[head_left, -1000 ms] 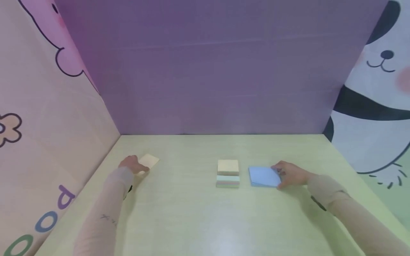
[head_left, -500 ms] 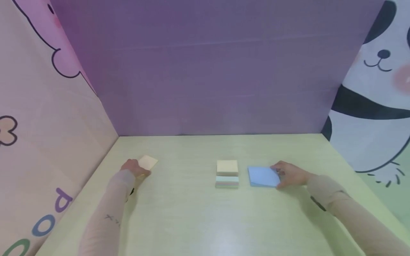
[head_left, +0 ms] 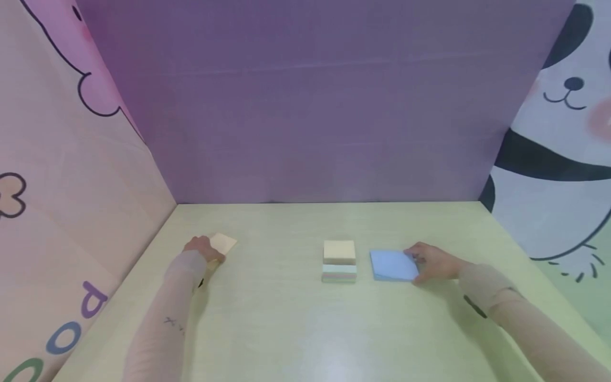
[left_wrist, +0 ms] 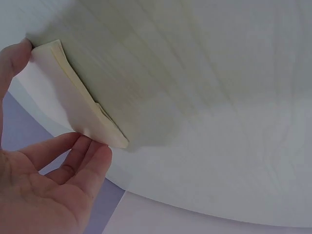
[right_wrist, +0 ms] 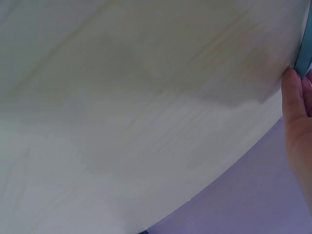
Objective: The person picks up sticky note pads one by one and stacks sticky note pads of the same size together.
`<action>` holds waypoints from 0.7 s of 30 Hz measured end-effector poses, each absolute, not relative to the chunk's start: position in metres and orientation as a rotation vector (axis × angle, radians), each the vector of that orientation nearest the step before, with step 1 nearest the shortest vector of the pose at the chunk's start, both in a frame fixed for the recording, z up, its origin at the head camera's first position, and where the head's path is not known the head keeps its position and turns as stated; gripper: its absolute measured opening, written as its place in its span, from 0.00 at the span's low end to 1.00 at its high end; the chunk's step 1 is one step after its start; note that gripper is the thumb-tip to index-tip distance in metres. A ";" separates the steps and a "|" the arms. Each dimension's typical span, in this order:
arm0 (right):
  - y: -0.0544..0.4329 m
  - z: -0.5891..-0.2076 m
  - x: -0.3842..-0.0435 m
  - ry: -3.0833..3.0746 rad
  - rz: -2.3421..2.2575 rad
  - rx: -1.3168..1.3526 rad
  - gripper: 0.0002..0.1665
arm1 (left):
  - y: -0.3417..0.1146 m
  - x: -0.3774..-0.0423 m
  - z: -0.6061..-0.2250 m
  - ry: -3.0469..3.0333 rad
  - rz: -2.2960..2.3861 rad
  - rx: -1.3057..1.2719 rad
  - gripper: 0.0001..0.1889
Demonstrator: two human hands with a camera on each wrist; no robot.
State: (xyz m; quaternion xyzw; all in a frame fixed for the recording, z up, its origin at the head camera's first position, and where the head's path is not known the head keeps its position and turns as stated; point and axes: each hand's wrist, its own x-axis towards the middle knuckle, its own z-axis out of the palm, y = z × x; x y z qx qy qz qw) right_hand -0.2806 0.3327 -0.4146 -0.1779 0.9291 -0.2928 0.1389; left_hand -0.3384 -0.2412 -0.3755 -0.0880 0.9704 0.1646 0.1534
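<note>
At the left of the table, my left hand (head_left: 204,249) grips a small cream pad of paper (head_left: 222,243). The left wrist view shows its thumb at one end and the fingertips (left_wrist: 101,152) along the other, with loose sheets of the cream pad (left_wrist: 73,92) parting at the edge. Right of centre, my right hand (head_left: 436,262) holds a light blue paper pad (head_left: 392,265) by its right side, thumb at the near corner and fingers at the far one. Only a sliver of the blue pad (right_wrist: 304,48) shows in the right wrist view.
Between the hands, left of the blue pad, stands a neat stack of paper pads: a cream pad (head_left: 339,251) behind pale green and pinkish layers (head_left: 339,273). A purple backdrop (head_left: 305,132) rises at the table's (head_left: 277,318) far edge, with printed panels at both sides.
The left hand has shifted slightly to the right and a little nearer with its cream pad. The right hand and blue pad stay in place; the head view moves a little.
</note>
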 end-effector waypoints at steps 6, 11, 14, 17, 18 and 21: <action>0.334 -0.418 -0.282 2.687 -0.831 -0.501 0.50 | -0.239 -0.344 -0.377 2.782 0.439 -0.274 0.36; 0.336 -0.419 -0.282 2.684 -0.838 -0.511 0.50 | -0.238 -0.344 -0.375 2.787 0.416 -0.276 0.35; 0.337 -0.419 -0.283 2.681 -0.844 -0.515 0.50 | -0.236 -0.345 -0.373 2.789 0.399 -0.277 0.35; 0.338 -0.421 -0.284 2.683 -0.839 -0.511 0.50 | -0.237 -0.347 -0.376 2.793 0.384 -0.278 0.36; 0.339 -0.422 -0.285 2.683 -0.835 -0.508 0.50 | -0.238 -0.348 -0.378 2.794 0.380 -0.279 0.36; 0.338 -0.424 -0.287 2.685 -0.826 -0.495 0.50 | -0.242 -0.350 -0.382 2.807 0.370 -0.262 0.37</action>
